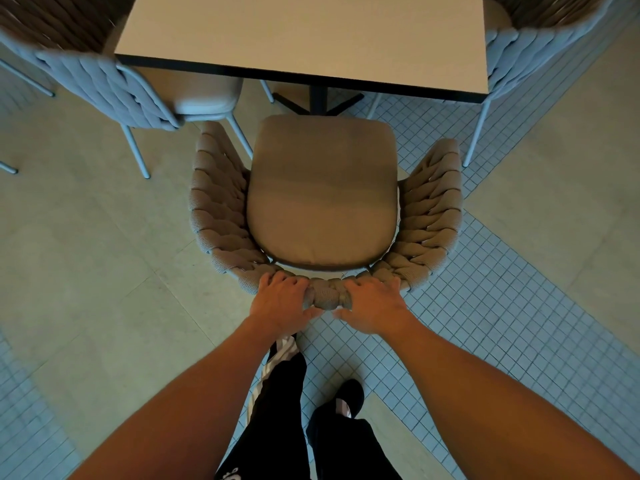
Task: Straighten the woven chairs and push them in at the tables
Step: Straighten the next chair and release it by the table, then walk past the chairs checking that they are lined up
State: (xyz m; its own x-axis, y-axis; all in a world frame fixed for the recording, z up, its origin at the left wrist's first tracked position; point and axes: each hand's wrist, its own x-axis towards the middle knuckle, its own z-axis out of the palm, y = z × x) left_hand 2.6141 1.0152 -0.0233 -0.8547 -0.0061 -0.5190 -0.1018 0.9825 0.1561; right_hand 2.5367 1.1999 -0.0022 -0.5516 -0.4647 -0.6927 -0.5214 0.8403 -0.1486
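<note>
A tan woven chair (322,192) with a padded seat faces the pale table (304,32) straight ahead. Its seat front reaches just short of the table's near edge, above the black pedestal foot. My left hand (282,304) and my right hand (375,304) both grip the top of the woven backrest, side by side, fingers curled over the rim.
A grey-blue woven chair (114,88) stands at the table's left side, its metal leg close to the tan chair's left arm. Another grey-blue chair (526,46) sits at the right side. The floor mixes large slabs and small square tiles. My legs are below.
</note>
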